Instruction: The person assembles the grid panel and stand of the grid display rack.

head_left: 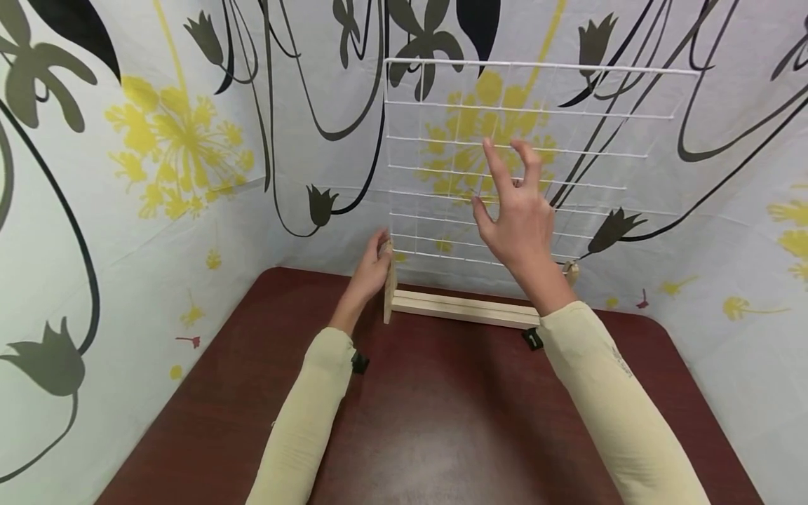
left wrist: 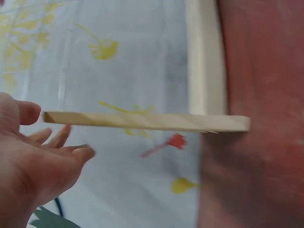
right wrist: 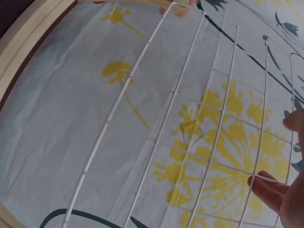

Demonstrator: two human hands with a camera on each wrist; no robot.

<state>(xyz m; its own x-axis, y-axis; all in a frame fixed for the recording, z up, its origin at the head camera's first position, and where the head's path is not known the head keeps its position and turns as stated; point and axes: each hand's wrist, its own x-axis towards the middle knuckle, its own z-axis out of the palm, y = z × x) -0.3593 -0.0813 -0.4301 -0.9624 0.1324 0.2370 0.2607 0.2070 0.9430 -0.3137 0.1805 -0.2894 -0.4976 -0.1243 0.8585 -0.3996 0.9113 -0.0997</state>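
Observation:
A white wire grid rack (head_left: 442,144) rises tilted above a pale wooden stand (head_left: 463,308). My right hand (head_left: 520,217) is at the middle of the rack, thumb and fingers bent around its wires. In the right wrist view, a fingertip (right wrist: 266,189) lies behind a crossing wire. My left hand (head_left: 371,270) is beside the top of the stand's left upright (head_left: 391,284). Seen from the left wrist, that upright (left wrist: 142,120) runs toward my loosely bent fingers, its end close to the thumb (left wrist: 29,113).
The stand rests near the back edge of a dark red-brown table (head_left: 429,400). A patterned cloth (head_left: 189,231) with yellow and grey flowers hangs behind and on both sides. The right upright (head_left: 571,272) is partly hidden by my right forearm.

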